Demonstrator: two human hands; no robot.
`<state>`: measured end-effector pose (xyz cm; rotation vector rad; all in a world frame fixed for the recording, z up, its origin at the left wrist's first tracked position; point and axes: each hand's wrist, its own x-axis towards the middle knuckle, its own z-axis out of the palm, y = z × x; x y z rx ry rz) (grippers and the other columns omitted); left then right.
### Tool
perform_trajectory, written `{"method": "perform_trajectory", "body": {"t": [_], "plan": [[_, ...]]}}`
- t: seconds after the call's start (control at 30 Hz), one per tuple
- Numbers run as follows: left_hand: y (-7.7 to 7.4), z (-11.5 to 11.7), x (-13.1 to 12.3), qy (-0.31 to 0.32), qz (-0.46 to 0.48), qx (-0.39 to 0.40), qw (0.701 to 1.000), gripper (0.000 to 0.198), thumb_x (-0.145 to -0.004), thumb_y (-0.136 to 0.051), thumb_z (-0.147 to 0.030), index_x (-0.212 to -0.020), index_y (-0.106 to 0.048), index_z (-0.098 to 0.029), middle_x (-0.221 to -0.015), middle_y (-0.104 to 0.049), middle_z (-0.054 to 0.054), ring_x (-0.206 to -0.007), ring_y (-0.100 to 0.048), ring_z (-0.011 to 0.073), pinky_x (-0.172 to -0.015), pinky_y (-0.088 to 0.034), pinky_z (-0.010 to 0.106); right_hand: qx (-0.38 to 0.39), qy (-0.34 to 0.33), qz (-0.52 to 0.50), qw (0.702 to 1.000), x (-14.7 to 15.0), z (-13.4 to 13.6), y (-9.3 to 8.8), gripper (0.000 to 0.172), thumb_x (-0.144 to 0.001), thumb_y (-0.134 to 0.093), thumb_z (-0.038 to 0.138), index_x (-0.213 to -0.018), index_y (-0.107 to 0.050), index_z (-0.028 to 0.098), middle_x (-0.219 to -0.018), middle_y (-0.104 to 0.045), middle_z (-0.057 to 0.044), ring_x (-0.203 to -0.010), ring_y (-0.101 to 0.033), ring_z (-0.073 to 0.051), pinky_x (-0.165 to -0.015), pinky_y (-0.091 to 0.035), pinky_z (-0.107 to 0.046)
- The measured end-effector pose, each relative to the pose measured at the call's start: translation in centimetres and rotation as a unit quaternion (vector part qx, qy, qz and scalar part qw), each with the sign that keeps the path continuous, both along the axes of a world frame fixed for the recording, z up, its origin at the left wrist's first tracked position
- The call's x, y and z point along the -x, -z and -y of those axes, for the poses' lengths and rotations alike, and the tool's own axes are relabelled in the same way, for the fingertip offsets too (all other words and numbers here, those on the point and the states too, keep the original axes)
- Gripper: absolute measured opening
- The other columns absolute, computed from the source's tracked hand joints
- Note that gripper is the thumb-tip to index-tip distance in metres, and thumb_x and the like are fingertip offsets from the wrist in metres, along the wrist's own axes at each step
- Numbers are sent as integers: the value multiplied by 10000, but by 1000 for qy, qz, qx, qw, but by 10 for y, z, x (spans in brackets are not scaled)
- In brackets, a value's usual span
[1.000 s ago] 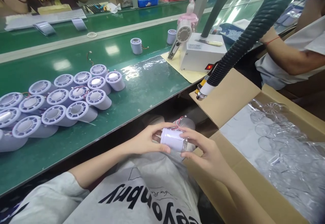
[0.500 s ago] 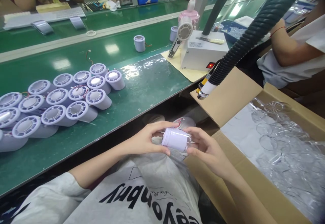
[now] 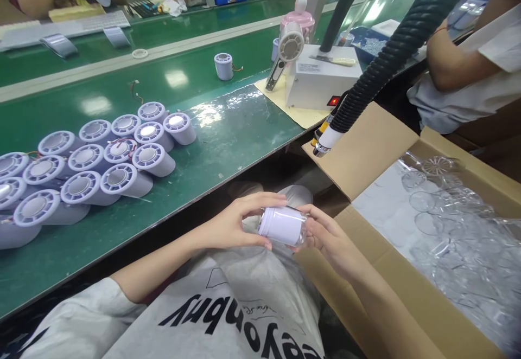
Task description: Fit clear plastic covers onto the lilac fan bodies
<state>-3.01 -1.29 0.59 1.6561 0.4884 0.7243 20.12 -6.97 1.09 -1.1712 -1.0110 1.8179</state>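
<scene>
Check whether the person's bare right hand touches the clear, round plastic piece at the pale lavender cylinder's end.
Touching: in the head view, the right hand curls against the clear, round plastic piece, with no gap visible.

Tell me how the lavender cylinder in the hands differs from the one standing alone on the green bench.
The held cylinder lies on its side; the standing cylinder is upright. Clear casing shows at the held cylinder's right end; none shows on the standing cylinder. Wiring trails from the standing cylinder; none shows on the held cylinder. Both are lavender.
</scene>
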Motion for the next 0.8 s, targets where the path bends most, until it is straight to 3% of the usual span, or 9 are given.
{"method": "perform_trajectory", "body": {"t": [0.23,0.33,0.6,0.7,0.73,0.8], "plan": [[1,0,-1,18,11,24,999,782,-653,-849,-171,-1351,-541,-345,-1422,-540,74,-1331,-492,271,-1065,-463,410,78,0,-43,996,11,-2,-6,541,-760,-655,713,-813,-538,187,-624,-674,-6,-466,-633,-118,-463,-523,-174],[1,0,-2,20,14,30,999,776,-659,-845,-169,-1344,-541,-371,-1436,-529,53,-1345,-475,265,-1073,-452,402,117,-12,-67,991,13,-3,-6,599,-736,-622,769,-776,-589,172,-583,-665,-21,-420,-610,-105,-398,-484,-142],[-2,4,-4,-7,-29,18,999,669,-695,-827,-246,-1313,-575,-296,-1339,-563,103,-1277,-505,294,-981,-505,392,199,-72,-93,973,10,-1,2,704,-865,-400,777,-786,-657,127,-584,-638,-48,-406,-592,-85,-351,-437,-114],[-8,7,-4,-18,-40,75,996,626,-725,-803,-261,-1306,-570,-274,-1279,-575,98,-1179,-567,261,-944,-524,368,129,-73,-62,987,10,3,4,755,-858,-335,810,-994,-635,131,-664,-659,-62,-458,-613,-119,-371,-470,-161],[-10,8,-4,-20,-38,103,994,625,-730,-799,-262,-1308,-563,-273,-1265,-576,91,-1146,-584,247,-934,-530,359,64,-58,-36,996,9,5,5,742,-854,-365,804,-1102,-606,148,-787,-690,-88,-552,-656,-148,-431,-522,-198],[-13,9,-5,-22,-27,152,988,619,-735,-794,-259,-1307,-556,-270,-1236,-584,78,-1100,-604,228,-913,-539,344,-115,-18,56,992,6,8,7,701,-840,-547,718,-1329,-481,220,-1184,-647,-138,-926,-691,-237,-710,-611,-325]]}}
